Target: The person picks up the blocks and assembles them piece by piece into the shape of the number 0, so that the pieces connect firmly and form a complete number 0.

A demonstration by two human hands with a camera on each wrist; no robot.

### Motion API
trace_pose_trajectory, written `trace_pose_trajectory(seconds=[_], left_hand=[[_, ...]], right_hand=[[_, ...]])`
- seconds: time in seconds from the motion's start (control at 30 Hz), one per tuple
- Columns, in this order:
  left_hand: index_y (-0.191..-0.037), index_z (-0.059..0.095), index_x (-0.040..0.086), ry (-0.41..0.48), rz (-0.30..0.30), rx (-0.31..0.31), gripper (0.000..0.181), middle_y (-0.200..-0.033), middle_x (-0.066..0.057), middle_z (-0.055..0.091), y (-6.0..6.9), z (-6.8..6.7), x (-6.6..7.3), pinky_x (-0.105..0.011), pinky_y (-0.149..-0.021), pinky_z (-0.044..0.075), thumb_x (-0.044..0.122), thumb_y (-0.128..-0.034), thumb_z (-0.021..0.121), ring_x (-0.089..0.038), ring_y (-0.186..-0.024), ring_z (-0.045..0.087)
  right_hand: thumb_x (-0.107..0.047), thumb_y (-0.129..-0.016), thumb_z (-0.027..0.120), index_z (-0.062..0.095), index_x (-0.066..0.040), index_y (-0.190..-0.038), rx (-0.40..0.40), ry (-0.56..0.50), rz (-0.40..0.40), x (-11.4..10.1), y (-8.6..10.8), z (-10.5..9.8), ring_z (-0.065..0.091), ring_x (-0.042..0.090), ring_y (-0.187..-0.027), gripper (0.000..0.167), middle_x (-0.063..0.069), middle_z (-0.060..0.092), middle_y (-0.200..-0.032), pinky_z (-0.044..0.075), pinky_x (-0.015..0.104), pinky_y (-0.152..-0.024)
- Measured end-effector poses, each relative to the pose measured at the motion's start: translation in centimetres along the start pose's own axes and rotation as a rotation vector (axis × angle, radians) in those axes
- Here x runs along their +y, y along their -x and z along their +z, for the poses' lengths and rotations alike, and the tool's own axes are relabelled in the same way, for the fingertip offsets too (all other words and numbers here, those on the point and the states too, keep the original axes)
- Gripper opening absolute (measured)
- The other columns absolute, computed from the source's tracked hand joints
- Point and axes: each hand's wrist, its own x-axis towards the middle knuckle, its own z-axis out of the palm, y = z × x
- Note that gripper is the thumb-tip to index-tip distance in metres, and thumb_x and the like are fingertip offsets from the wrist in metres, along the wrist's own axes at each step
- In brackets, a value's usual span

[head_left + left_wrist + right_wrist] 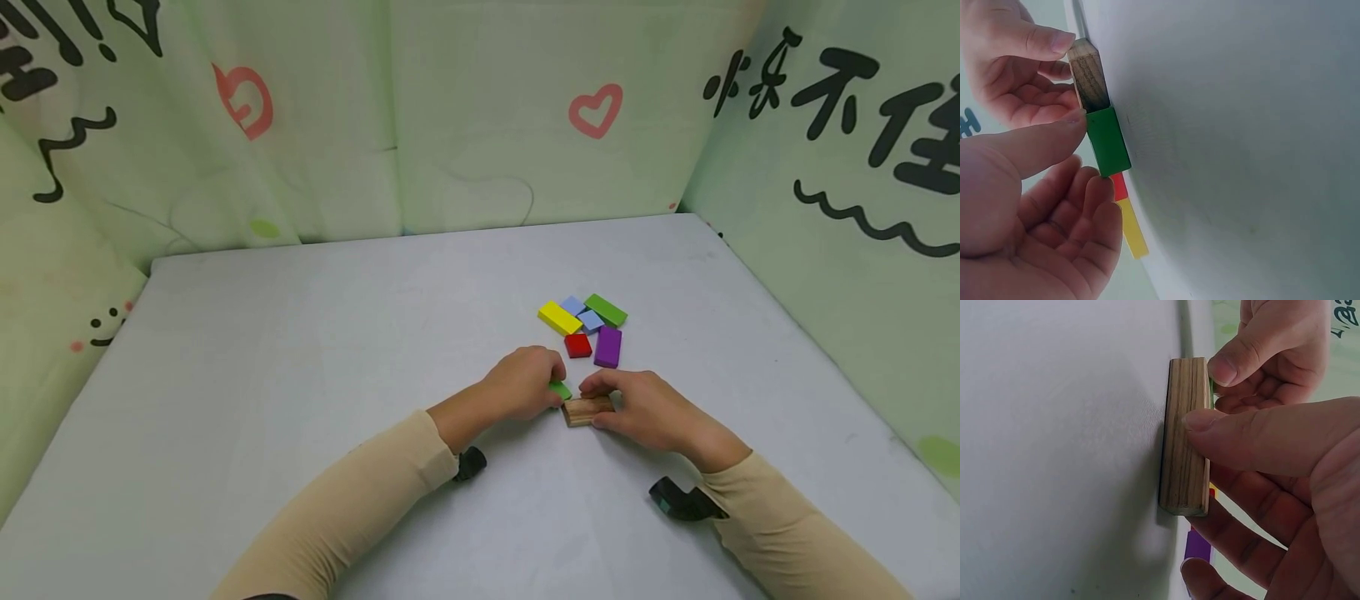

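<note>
Pinching green block (1109, 142) snugly in left grip (522, 385) and, just beside, wooden block (1176, 465) snugly in right grip (643, 408); ideally steadying wood, guiding green without forcing.

Wooden block (1181, 470) (green block (1109, 144) beside)

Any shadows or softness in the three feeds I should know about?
Head: evenly lit, soft shadows below the left hand and right hand; left wrist: dimmer, hazy, grey shading beside the green rectangular block; right wrist: dim too, a darker shadow along the brown striped wooden block, its grain readable.
</note>
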Motion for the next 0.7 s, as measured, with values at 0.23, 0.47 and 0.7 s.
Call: trace_pose_trajectory(seconds=[0.23, 0.47, 0.7], left_hand=[[-0.116, 0.069, 0.010, -0.024, -0.005, 0.006, 0.028, -0.099, 0.003, 0.062, 0.11, -0.01, 0.14, -0.020, -0.081, 0.048, 0.022, -0.0918, 0.075, -0.011, -0.089, 0.054], [-0.116, 0.070, 0.012, -0.064, -0.032, 0.010, 0.027, -0.100, 0.004, 0.064, -0.02, 0.13, 0.18, -0.022, -0.079, 0.049, 0.024, -0.0918, 0.075, -0.010, -0.088, 0.055], [-0.114, 0.070, 0.013, -0.051, -0.020, 0.009, 0.025, -0.098, 0.005, 0.063, 0.01, 0.08, 0.11, -0.022, -0.080, 0.048, 0.024, -0.0921, 0.075, -0.010, -0.088, 0.055]], right_hand=[[-0.007, -0.086, 0.077, 0.068, -0.004, -0.117, -0.001, -0.002, 0.006, -0.11, 0.00, -0.03, 0.064, 0.026, -0.103, 0.033, 0.003, 0.070, -0.109, 0.050, 0.048, -0.090], [-0.006, -0.085, 0.077, 0.067, -0.004, -0.117, 0.009, -0.006, -0.009, -0.01, 0.02, 0.05, 0.064, 0.026, -0.103, 0.033, 0.003, 0.070, -0.108, 0.051, 0.048, -0.090], [-0.006, -0.085, 0.077, 0.067, -0.004, -0.118, 0.006, -0.007, 0.004, -0.03, 0.02, 0.07, 0.063, 0.027, -0.104, 0.034, 0.003, 0.070, -0.109, 0.051, 0.048, -0.091]])
